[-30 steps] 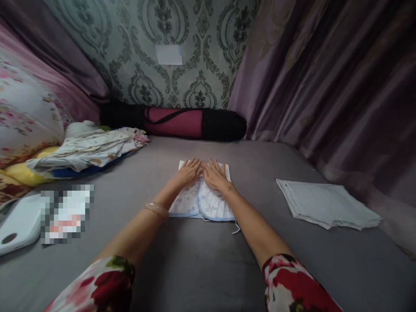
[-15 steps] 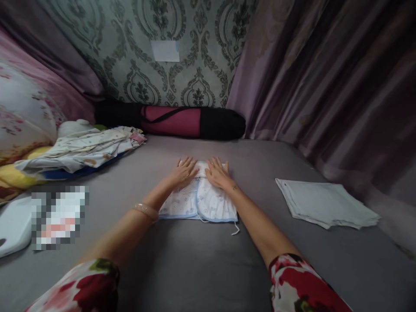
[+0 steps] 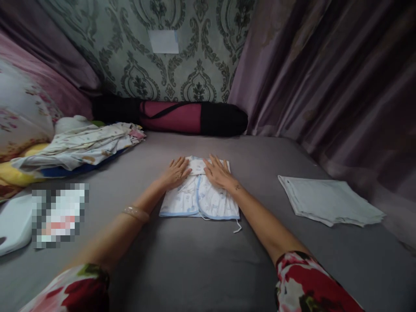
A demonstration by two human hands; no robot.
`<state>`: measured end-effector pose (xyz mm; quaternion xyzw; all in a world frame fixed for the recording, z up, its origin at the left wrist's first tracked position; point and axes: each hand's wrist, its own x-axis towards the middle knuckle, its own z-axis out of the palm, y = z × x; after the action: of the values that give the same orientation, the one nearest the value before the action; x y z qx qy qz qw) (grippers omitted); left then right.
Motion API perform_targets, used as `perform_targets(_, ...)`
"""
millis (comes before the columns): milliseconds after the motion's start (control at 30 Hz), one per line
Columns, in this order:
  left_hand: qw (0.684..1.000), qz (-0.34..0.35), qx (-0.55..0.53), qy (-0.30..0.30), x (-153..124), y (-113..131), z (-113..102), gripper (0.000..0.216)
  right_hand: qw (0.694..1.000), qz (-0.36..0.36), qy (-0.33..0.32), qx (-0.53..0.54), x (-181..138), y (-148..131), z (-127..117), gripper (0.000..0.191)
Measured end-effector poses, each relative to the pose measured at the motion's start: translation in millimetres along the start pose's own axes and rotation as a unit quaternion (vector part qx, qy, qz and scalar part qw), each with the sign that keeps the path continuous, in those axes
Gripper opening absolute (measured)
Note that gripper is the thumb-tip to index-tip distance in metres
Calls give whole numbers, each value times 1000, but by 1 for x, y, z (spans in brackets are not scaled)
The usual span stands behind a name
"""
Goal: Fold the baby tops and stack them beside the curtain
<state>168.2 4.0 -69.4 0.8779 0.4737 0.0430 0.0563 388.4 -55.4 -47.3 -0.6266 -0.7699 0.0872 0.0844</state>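
Note:
A small white baby shirt (image 3: 212, 201) with a faint print, blue edging and white tie strings lies flat on the grey bed sheet (image 3: 182, 260). Its upper part is folded over, making a band across the far end. My left hand (image 3: 177, 172) rests flat on the far left corner of the shirt, fingers stretched out and pointing away from me. On the far right part lies my right hand (image 3: 219, 171), also flat with its fingers spread. Both palms cover some of the folded sleeves or sides beneath them. One tie string (image 3: 238, 226) trails off the near right edge.
A stack of folded pale cloths (image 3: 331, 200) lies to the right. At the left are a heap of printed clothes (image 3: 87, 145), a white object with a hole (image 3: 16, 221) and a blurred-out item (image 3: 61, 216). A black and maroon long bag (image 3: 172, 118) lies along the wall.
My left hand has slid a little to the left, uncovering more of the folded band. My right hand stays nearly where it was. The view has tilted slightly downward.

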Motion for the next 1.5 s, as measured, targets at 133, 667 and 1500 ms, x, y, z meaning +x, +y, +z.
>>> perform_targets(133, 1000, -10, -8, -25, -1, -7, 5, 67, 999, -33, -21, 5, -1, -3, 7, 51)
perform_targets(667, 997, 53, -29, -42, -19, 29, 2, 67, 993, -52, -2, 103, -21, -12, 2, 55)
perform_targets(1500, 944, 309, -109, -41, -85, 112, -24, 25, 978, 194, -34, 70, -188, -35, -25, 22)
